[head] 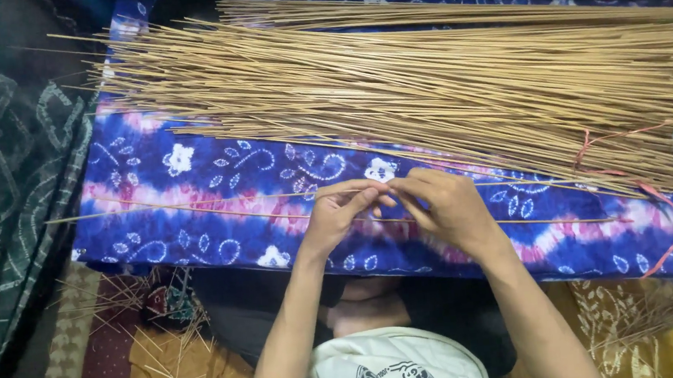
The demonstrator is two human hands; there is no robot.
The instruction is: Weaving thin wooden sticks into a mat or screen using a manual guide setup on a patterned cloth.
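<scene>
Left hand and right hand meeting fingertip to fingertip, pinching thin stick lying across blue patterned cloth; large stick bundle lying just beyond; red cord trailing at right.

A blue and pink tie-dyed cloth with white flowers is spread over a raised surface across the middle of the scene. A large heap of thin tan sticks is laid lengthwise along its far side, and a red cord is seen looped at the right end. A dark green patterned cloth is draped at the left, while short broken stick pieces are scattered over the patterned floor mat at the near left.
</scene>
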